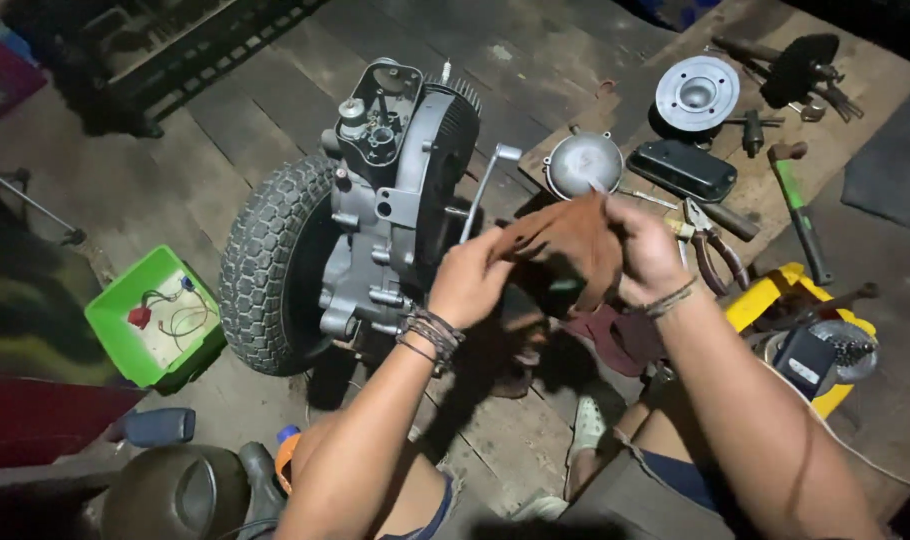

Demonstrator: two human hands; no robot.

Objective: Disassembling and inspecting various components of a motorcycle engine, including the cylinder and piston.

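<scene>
A brown rag (567, 246) is held up between both hands. My left hand (467, 280) pinches its left edge and my right hand (643, 250) grips its right side. Just left of the hands stands a grey scooter engine (390, 200) with a knobby tyre (265, 265) on it and a silver kick lever (487, 185) sticking up. Both wrists wear cord bracelets. Part of the rag hangs down and hides the floor behind it.
Parts lie on a wooden board at the upper right: a round metal cover (583, 162), a black cover (683, 170), a disc-shaped hub (697, 92), pliers (713, 250), a green-handled hammer (800, 210). A green tray (153, 315) with wires sits left. A yellow box (775, 300) is right.
</scene>
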